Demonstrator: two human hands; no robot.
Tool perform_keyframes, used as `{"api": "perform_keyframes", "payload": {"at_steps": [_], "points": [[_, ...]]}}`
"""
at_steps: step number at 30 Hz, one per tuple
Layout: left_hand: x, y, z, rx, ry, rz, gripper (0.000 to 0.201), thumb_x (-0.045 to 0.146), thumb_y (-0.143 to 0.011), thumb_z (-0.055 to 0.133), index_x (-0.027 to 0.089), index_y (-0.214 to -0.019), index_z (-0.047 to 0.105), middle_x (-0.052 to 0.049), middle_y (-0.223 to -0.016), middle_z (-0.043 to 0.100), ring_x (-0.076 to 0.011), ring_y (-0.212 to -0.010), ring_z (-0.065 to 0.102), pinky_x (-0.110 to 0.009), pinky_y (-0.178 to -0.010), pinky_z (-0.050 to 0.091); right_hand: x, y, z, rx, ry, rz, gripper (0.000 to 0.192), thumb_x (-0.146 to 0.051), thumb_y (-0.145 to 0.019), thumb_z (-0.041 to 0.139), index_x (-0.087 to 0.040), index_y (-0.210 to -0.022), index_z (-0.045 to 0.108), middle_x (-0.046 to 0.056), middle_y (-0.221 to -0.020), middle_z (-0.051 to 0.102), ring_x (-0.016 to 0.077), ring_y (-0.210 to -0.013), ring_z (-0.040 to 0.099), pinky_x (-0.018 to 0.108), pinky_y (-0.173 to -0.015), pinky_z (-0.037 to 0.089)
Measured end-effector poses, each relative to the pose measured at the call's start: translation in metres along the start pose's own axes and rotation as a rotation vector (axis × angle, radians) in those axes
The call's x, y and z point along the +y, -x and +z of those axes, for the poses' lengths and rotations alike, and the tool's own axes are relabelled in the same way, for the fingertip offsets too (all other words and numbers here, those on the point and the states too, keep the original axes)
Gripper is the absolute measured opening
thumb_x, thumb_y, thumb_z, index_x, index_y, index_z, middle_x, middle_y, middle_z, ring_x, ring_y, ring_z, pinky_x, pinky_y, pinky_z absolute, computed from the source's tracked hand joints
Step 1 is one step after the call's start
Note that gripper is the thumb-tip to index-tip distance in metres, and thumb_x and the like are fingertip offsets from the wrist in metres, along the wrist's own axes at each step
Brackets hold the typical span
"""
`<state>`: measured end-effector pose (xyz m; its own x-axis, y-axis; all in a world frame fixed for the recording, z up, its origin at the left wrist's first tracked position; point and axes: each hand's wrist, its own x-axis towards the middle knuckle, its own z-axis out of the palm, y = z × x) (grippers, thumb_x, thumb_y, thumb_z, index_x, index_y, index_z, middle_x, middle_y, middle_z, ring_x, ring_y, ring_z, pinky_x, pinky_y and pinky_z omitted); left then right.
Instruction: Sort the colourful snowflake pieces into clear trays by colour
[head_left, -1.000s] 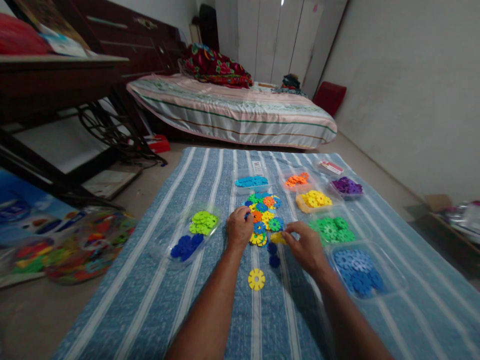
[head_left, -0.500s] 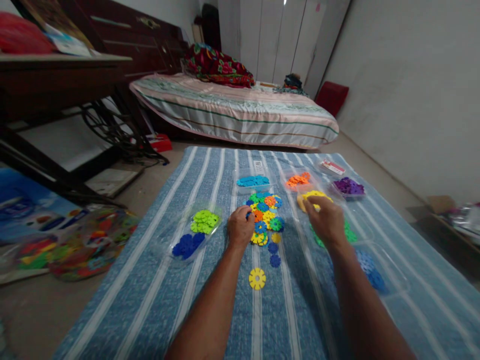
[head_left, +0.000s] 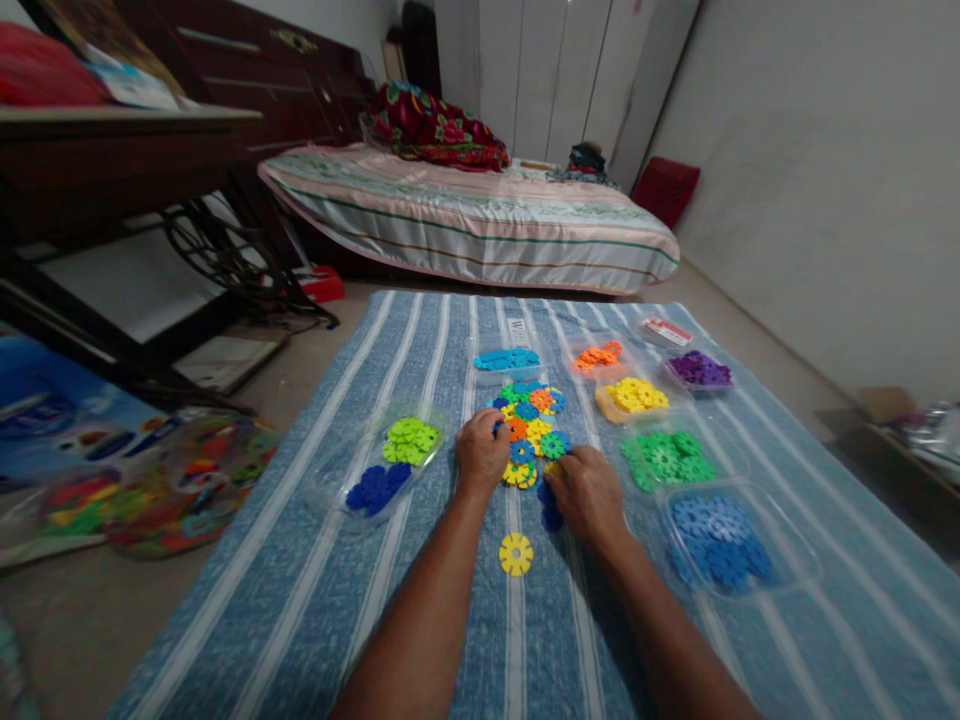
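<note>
A cluster of multicoloured notched snowflake discs [head_left: 538, 432] lies mid-table in the head view. My left hand [head_left: 481, 452] is closed at its left edge, with a dark blue disc [head_left: 497, 429] at the fingertips. At the lower right edge, my right hand [head_left: 589, 492] has its fingers pinched together beside a yellow disc [head_left: 552, 468]; what they hold, if anything, is hidden. Dark blue discs [head_left: 551, 516] lie partly under that hand. Nearer me, a single yellow disc [head_left: 516, 554] rests flat on the striped cloth [head_left: 420, 620].
Clear trays hold yellow discs [head_left: 636, 395], green discs [head_left: 670, 458] and blue discs [head_left: 720, 540] on the right. Orange discs [head_left: 598, 357], purple discs [head_left: 699, 369] and light blue discs [head_left: 507, 360] sit farther back. Left stands a tray of lime discs [head_left: 411, 440] and navy discs [head_left: 377, 490].
My right hand has moved from the yellow tray leftward and nearer to me, to the cluster's lower right edge. My left hand stays in place.
</note>
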<state>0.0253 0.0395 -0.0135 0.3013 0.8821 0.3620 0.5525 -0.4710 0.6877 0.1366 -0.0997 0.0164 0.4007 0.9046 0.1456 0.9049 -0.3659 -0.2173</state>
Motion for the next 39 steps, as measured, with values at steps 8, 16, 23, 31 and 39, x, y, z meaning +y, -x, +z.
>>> {"api": "perform_keyframes", "payload": {"at_steps": [8,16,23,31,39], "points": [[0.001,0.000,-0.001,0.002,0.001,-0.008,0.017,0.018,-0.081,0.051,0.022,-0.087,0.067,-0.004,-0.106,0.070,-0.0187,-0.102,0.064,-0.032,-0.097,0.047,0.009,0.001,0.008,0.085,-0.151,-0.035,0.008,-0.024,-0.083,0.064,-0.019,-0.076,0.063,0.008,-0.091,0.064,0.0239,-0.091,0.059,0.034,-0.081,0.045],[0.002,0.001,-0.001,0.001,-0.001,-0.011,0.017,0.017,-0.081,0.051,0.022,-0.087,0.066,-0.005,-0.105,0.070,-0.0188,-0.102,0.064,-0.032,-0.097,0.047,0.013,0.001,0.008,0.096,-0.217,-0.039,0.011,-0.023,-0.081,0.064,-0.020,-0.071,0.058,0.006,-0.085,0.062,0.0227,-0.085,0.058,0.033,-0.075,0.043],[0.002,0.000,-0.001,-0.005,-0.003,-0.013,0.018,0.016,-0.081,0.051,0.020,-0.088,0.067,-0.006,-0.105,0.070,-0.0199,-0.102,0.064,-0.033,-0.096,0.048,0.014,0.001,0.007,0.109,-0.252,-0.040,0.011,-0.021,-0.079,0.063,-0.020,-0.069,0.059,0.005,-0.081,0.061,0.0214,-0.083,0.058,0.030,-0.074,0.042],[0.002,0.000,0.000,0.006,0.002,-0.015,0.018,0.017,-0.080,0.051,0.022,-0.087,0.067,-0.004,-0.105,0.070,-0.0190,-0.102,0.064,-0.032,-0.096,0.048,0.019,0.000,0.012,0.132,-0.345,-0.048,0.012,-0.019,-0.081,0.058,-0.020,-0.071,0.063,0.007,-0.087,0.064,0.0236,-0.088,0.060,0.036,-0.079,0.046],[0.002,0.000,-0.001,0.009,-0.008,-0.010,0.017,0.017,-0.080,0.052,0.023,-0.086,0.067,-0.004,-0.105,0.070,-0.0188,-0.101,0.064,-0.032,-0.096,0.048,0.022,0.000,0.015,0.132,-0.382,-0.040,0.013,-0.020,-0.082,0.058,-0.020,-0.071,0.065,0.008,-0.092,0.064,0.0245,-0.092,0.060,0.039,-0.083,0.047]]}}
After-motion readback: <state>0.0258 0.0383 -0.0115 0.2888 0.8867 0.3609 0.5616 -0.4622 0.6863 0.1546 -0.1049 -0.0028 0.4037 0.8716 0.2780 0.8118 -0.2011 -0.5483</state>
